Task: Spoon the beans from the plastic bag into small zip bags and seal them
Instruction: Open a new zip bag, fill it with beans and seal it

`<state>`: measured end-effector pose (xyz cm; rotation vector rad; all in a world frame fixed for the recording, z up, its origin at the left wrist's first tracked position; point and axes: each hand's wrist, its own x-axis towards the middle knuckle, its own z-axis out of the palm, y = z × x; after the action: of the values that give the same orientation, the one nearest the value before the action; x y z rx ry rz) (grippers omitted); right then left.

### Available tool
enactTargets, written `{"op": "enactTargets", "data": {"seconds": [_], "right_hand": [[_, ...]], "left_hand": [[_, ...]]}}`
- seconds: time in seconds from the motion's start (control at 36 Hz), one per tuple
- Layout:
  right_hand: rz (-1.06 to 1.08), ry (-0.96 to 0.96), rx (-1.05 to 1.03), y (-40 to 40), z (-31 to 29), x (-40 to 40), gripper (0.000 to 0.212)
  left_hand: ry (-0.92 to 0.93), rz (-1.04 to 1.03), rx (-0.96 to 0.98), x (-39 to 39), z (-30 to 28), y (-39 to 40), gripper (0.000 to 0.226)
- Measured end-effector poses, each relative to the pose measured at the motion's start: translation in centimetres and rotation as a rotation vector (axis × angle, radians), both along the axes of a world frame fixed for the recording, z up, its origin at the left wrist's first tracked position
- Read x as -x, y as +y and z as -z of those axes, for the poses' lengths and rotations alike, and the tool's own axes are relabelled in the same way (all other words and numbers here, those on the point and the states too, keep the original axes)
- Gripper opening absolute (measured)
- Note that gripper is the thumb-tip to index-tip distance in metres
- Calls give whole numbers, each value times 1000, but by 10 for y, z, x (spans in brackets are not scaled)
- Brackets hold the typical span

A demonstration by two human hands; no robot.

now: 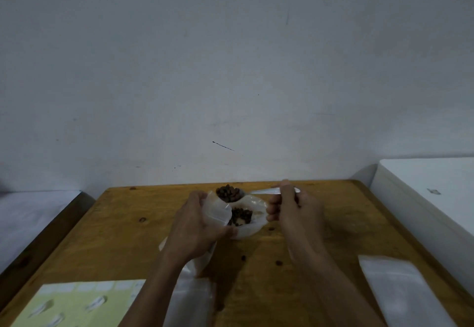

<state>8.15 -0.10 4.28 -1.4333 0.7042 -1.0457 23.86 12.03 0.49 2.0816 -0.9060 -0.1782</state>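
Observation:
On the wooden table (115, 226) lies a clear plastic bag (252, 226) with dark brown beans (242, 215) inside. My left hand (197, 224) grips a small zip bag (218, 212) by its mouth, held just left of the plastic bag. My right hand (292, 211) holds a pale spoon (259, 191) by the handle. Its bowl is heaped with beans (228, 193) and hovers above the zip bag's opening. Below my left hand more clear plastic (195, 262) shows, partly hidden by the wrist.
A stack of empty zip bags (400, 290) lies at the near right. A pale yellow sheet (84, 301) lies at the near left. A few loose beans (243, 258) dot the wood. A white appliance (423, 193) stands right of the table; the wall is close behind.

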Motion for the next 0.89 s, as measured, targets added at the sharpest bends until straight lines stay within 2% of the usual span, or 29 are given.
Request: {"op": "enactTargets", "data": {"seconds": [0.06,0.14,0.22,0.31,0.36,0.5,0.58,0.64,0.67,0.69,0.75,0.81,0.89], "right_hand": [[-59,39,185,7,-1,0,33],[-140,100,477,15,0,-1,23],[-99,58,629,18,1,-1,18],[17,1,560,14,5,-2,23],[100,40,534,8,12,-4,25],[111,276,462,-5,43,-6,23],[92,388,335,-12,55,-5,26],[55,467,246,-14,58,-4,19],[54,544,216,-15,59,-4,26],[74,629,211,-17,60,-4,42],[167,730,302,-15,53,-1,61],[184,673,438,-7,36,1,58],[-4,515,559,10,9,-2,46]], "left_hand": [[10,-10,19,2,-3,0,104],[33,-20,49,4,-6,0,99],[59,-52,100,3,-7,3,95],[43,-105,154,-1,-7,9,103],[33,-144,204,-2,-8,13,106],[30,-196,284,1,-12,20,113],[51,-203,322,2,-13,22,114],[57,-201,344,3,-13,23,113],[57,-198,356,3,-13,23,112],[55,-195,368,4,-14,23,110],[47,-189,382,5,-15,24,110],[35,-185,387,7,-17,24,110],[12,-182,394,11,-21,21,108]]}}
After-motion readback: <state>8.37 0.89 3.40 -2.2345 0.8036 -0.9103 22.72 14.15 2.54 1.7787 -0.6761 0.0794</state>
